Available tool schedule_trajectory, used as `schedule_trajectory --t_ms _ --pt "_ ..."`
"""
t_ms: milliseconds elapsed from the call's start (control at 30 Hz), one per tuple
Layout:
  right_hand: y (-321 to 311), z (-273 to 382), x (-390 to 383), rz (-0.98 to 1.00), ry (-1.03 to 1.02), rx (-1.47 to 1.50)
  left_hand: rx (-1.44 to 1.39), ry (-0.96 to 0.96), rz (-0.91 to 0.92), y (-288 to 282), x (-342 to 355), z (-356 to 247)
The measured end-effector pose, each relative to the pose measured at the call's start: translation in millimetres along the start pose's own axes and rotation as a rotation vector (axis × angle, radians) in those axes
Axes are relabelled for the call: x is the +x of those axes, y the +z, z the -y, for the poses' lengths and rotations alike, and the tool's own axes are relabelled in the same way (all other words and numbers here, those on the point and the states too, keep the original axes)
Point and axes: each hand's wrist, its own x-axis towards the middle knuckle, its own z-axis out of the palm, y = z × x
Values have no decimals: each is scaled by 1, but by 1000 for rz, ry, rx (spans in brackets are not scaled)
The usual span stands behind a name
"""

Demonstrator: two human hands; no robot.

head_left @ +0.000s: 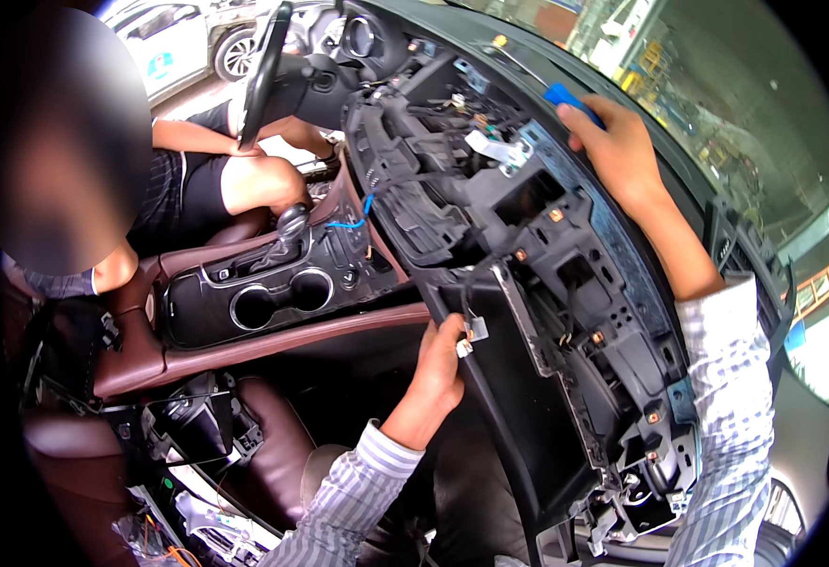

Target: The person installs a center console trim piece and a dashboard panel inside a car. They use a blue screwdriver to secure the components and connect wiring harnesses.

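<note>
My right hand (617, 146) is closed around the blue handle of a screwdriver (562, 94), above the dashboard top. Its thin shaft points left toward the windshield side, with a small yellowish piece (500, 42) by the tip. Lower down, my left hand (438, 367) is closed at the upper left edge of the black glove box (504, 364). Some of its fingers are hidden. A small white and grey connector (472, 334) on a thin wire lies against that hand's fingertips. The stripped dashboard (565, 236) shows bare brackets, orange clips and wiring.
Left of the dashboard runs the centre console (339, 317) with cup holders and a gear lever (292, 222). Another person (197, 180) sits behind the steering wheel (268, 76). Removed trim parts (211, 420) and wiring lie on the brown seat at lower left.
</note>
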Motion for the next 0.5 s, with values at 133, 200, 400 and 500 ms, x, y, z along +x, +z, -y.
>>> schedule_trajectory --t_ms 133,200,400,500 --pt "-1 4 -2 -20 32 17 -63 27 18 16 -12 -8" --pt "0 4 -5 -28 9 20 -38 18 37 18 -16 -12" --pt "0 -5 -4 -1 9 39 296 99 213 6 -13 -25" --pt "5 -3 -5 -2 18 98 825 62 158 -17 -9 -45"
